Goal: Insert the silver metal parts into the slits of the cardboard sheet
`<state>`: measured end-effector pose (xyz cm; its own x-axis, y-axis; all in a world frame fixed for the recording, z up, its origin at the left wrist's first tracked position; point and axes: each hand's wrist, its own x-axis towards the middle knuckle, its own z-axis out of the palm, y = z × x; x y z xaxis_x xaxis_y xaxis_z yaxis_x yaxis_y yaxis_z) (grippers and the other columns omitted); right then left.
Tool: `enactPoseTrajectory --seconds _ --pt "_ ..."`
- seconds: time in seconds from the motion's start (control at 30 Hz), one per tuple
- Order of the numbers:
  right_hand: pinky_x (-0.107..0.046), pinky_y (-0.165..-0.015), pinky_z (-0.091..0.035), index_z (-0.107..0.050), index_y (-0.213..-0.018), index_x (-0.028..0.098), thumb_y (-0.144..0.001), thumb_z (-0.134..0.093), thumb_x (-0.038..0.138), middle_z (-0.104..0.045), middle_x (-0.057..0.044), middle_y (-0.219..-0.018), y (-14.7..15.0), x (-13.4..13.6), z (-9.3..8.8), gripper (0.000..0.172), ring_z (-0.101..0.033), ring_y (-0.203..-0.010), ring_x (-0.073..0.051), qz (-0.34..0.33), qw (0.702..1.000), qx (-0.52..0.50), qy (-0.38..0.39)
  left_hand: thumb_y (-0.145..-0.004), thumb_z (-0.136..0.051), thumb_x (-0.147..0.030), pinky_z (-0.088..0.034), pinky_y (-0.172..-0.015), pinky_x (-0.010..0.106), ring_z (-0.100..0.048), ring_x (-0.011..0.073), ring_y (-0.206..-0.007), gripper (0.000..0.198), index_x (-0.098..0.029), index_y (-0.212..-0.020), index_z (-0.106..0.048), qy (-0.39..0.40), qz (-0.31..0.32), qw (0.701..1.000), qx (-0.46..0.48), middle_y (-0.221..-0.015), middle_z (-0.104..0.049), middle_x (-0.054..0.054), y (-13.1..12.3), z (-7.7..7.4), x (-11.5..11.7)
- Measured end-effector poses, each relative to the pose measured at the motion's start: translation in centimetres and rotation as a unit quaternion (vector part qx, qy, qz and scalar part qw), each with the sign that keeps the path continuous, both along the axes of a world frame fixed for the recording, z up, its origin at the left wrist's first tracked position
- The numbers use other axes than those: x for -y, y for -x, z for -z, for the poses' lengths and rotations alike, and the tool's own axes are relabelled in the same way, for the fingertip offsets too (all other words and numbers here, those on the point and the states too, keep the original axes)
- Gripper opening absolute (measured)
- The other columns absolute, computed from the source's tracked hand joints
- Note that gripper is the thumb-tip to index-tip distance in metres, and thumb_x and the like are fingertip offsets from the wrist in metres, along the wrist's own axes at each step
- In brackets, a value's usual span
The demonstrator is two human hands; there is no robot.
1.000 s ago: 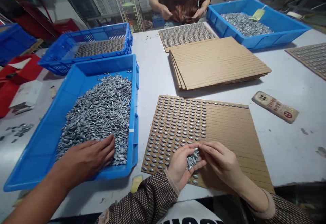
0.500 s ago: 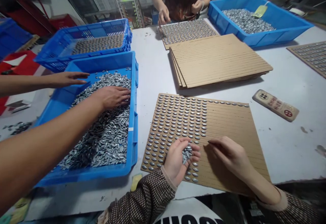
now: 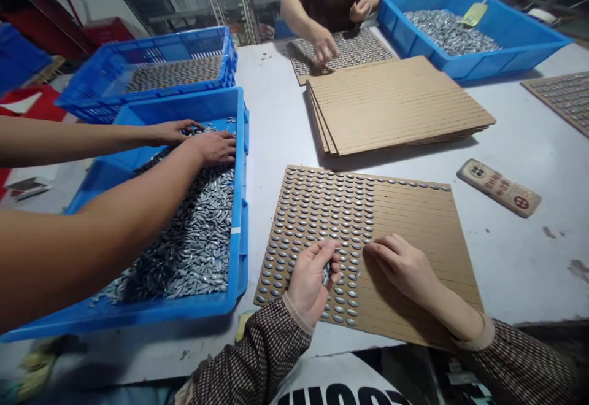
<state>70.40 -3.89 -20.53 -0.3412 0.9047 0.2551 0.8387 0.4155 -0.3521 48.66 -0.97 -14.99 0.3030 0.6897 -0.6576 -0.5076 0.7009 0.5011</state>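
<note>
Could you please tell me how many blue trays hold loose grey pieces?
2: the near tray, left of the half-filled cardboard sheet, and the far tray, beyond the cardboard stack.

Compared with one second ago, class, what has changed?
The right hand has moved right from the left hand to the nearest board; the left curled around its grey pieces. Two co-worker hands, not one, now reach into the blue tray. The cardboard stack stayed put.

Grey pieces [image 3: 327, 272], earlier bared on an open palm, have been closed over by the left grip [image 3: 313, 279]. The right grip [image 3: 405, 268] has been moved away onto the cardboard [image 3: 426, 233] by the table's [image 3: 267, 123] near edge. In the blue tray [image 3: 240, 202], two co-worker hands [image 3: 214, 148] have been brought toward the far right corner; at the table's far edge, another co-worker's hand [image 3: 323, 44] has been lowered.
</note>
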Motion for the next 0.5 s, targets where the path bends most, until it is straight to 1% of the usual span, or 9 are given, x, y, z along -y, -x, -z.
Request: enactPoseTrajectory --seconds 0.1,0.23,0.37,0.43,0.5 --pt "-0.031 -0.069 -0.048 -0.066 -0.102 0.02 -0.095 -0.043 0.013 -0.065 -0.009 -0.091 0.2 0.0 0.0 0.026 -0.056 -0.082 -0.02 0.005 1.0 0.016 -0.009 -0.07 -0.079 -0.032 -0.038 -0.049 0.014 -0.051 0.005 -0.059 0.029 -0.014 -0.089 -0.066 0.002 0.004 1.0 0.003 -0.071 -0.056 -0.001 0.0 0.0 0.0" --pt "-0.032 -0.071 -0.048 -0.065 -0.1 0.019 -0.095 -0.044 0.013 -0.065 -0.009 -0.091 0.4 0.0 -0.2 0.023 -0.056 -0.083 -0.02 0.009 1.0 0.019 -0.002 -0.068 -0.08 -0.028 -0.041 -0.053 0.015 -0.054 0.0068 -0.064 0.032 -0.014 -0.093 -0.066 0.001 0.006 1.0 0.005 -0.076 -0.06 0.001 0.0 0.1 0.0" --pt "-0.032 -0.07 -0.049 -0.063 -0.107 0.019 -0.094 -0.048 0.015 -0.065 -0.009 -0.092 0.8 0.7 -0.9 0.02 -0.056 -0.082 -0.02 0.011 1.0 -0.015 -0.005 -0.069 -0.079 -0.027 -0.042 -0.055 0.015 -0.054 0.0067 -0.065 0.026 -0.016 -0.087 -0.063 -0.006 0.002 1.0 0.003 -0.077 -0.06 0.0 -0.1 0.1 0.1" --pt "-0.033 -0.07 -0.049 -0.061 -0.111 0.02 -0.093 -0.049 0.015 -0.065 -0.01 -0.097 1.3 1.4 -1.4 0.023 -0.056 -0.083 -0.02 -0.017 0.999 -0.031 0.004 -0.071 -0.078 -0.027 -0.041 -0.055 0.016 -0.053 0.0067 -0.065 0.024 -0.016 -0.084 -0.061 -0.011 0.002 1.0 0.002 -0.076 -0.06 0.0 -0.1 0.1 0.1" --pt "-0.034 -0.069 -0.048 -0.061 -0.113 0.02 -0.091 -0.048 0.014 -0.064 -0.01 -0.099 1.9 2.0 -1.8 0.026 -0.055 -0.082 -0.021 -0.064 0.997 -0.024 0.02 -0.072 -0.077 -0.027 -0.041 -0.054 0.015 -0.052 0.0067 -0.065 0.024 -0.016 -0.084 -0.06 -0.015 0.003 1.0 0.001 -0.075 -0.058 0.0 -0.2 0.1 0.1"
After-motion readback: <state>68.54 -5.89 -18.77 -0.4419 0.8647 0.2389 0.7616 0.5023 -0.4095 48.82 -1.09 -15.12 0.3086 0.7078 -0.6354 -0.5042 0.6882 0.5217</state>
